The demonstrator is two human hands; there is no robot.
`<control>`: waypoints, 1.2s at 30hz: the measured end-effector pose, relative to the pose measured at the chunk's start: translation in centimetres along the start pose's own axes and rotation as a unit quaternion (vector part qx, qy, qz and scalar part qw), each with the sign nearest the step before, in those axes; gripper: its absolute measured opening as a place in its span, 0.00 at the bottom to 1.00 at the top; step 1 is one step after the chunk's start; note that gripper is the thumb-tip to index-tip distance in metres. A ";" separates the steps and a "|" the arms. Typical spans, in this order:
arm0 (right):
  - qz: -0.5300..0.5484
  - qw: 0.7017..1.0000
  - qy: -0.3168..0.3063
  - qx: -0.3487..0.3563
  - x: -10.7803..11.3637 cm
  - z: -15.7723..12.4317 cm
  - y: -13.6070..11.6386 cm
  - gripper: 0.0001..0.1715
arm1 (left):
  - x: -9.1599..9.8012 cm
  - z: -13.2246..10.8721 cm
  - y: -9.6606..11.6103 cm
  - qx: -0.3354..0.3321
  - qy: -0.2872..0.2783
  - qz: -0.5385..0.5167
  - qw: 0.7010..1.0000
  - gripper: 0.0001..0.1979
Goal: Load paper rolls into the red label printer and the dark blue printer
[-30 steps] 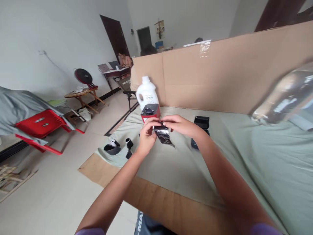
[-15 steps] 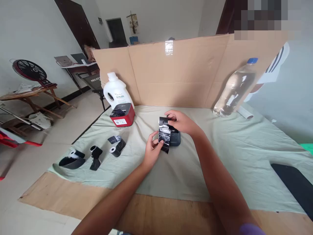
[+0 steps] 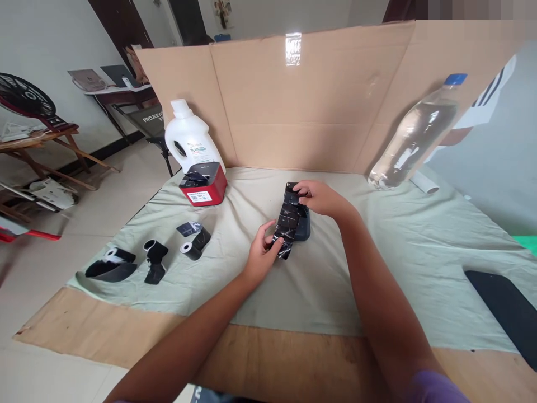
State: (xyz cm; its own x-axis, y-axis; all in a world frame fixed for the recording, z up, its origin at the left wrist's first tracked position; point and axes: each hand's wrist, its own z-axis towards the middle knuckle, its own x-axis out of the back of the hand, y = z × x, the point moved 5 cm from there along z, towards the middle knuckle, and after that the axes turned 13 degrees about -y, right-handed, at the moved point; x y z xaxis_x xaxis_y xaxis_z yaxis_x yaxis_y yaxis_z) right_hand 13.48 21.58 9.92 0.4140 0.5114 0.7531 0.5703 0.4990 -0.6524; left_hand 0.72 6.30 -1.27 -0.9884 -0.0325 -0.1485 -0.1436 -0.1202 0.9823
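A creased, glossy black paper strip (image 3: 288,219) hangs at a slant between my two hands. My left hand (image 3: 263,252) pinches its lower end, thumb in front and fingers behind. At the strip's upper end, my right hand (image 3: 316,197) has its fingers closed on the black paper; the exact grip is partly hidden. Behind the strip, on the cloth, sits a small dark box-shaped device (image 3: 304,229), mostly covered by the strip and my right hand. Several black paper rolls with white cores lie to the left: one roll (image 3: 192,250), another (image 3: 155,260) and a third (image 3: 113,263).
A red and black box-shaped device (image 3: 210,192) stands before a white detergent jug (image 3: 191,140). A cardboard panel (image 3: 293,112) rises behind the green cloth (image 3: 335,291). On the right are a tilted clear bottle (image 3: 419,140), a white tube (image 3: 424,182) and a dark flat object (image 3: 503,308).
The strip's upper end has moved up and away with my right hand, and the strip now looks longer and more slanted. My left hand keeps its pinch. The view has tilted down.
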 end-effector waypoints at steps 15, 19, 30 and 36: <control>-0.165 0.983 -0.039 -0.066 -3.9 2.7 3.9 0.24 | 0.0 0.2 -1.0 0.065 -0.083 0.113 0.988 0.35; -0.188 0.979 -0.008 -0.085 -4.4 2.7 3.9 0.25 | 0.0 0.2 -1.1 0.076 -0.083 0.123 0.986 0.34; -0.181 0.980 0.031 -0.080 -4.2 3.0 4.4 0.24 | 0.1 0.5 -1.1 0.049 -0.089 0.140 0.985 0.34; -0.167 0.981 0.054 -0.087 -4.3 3.1 4.6 0.17 | 0.0 0.6 -1.1 0.042 -0.095 0.150 0.983 0.34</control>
State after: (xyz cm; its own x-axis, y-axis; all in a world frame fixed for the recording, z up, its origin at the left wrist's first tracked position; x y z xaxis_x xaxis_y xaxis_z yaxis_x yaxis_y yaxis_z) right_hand 12.13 23.82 3.40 0.2512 0.2579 0.9329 0.7951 0.4948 -0.3509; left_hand 0.81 7.03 -2.29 -0.9771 0.1333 0.1657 0.1602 -0.0511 0.9858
